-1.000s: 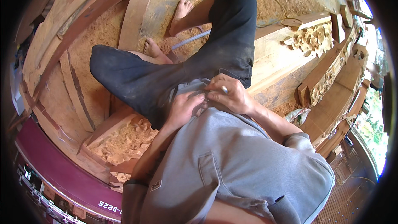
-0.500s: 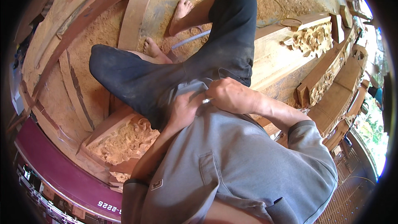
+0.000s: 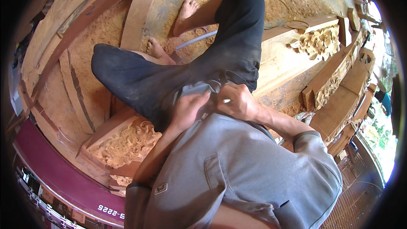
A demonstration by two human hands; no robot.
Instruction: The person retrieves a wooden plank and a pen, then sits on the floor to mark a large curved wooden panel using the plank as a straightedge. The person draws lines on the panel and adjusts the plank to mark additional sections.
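Observation:
Both hands are together at my waist, over my lap. My right hand [image 3: 237,102] is curled into a fist, and a small white piece [image 3: 227,100] shows between its fingers; its kind is too small to make out. Just left of it, my left hand [image 3: 190,109] lies against the waist with its thumb pointing toward the right hand. The left fingertips are hidden, and what they hold cannot be seen. Grey cloth and a dark loop [image 3: 229,76] of band show above the hands, at the top of the dark trousers [image 3: 169,78]. My grey shirt [image 3: 237,148] lies below them.
A long timber with a carved floral block [image 3: 318,42] lies at the right, with more carved beams [image 3: 345,93] beyond it. Another carved wood piece [image 3: 127,144], full of sawdust, is at lower left, beside a maroon panel [image 3: 59,169]. A yellow cord [image 3: 292,6] trails over the sawdust.
My right hand has drawn slightly right and down, apart from the left. The small white piece, earlier between the two hands, now shows at the right fist.

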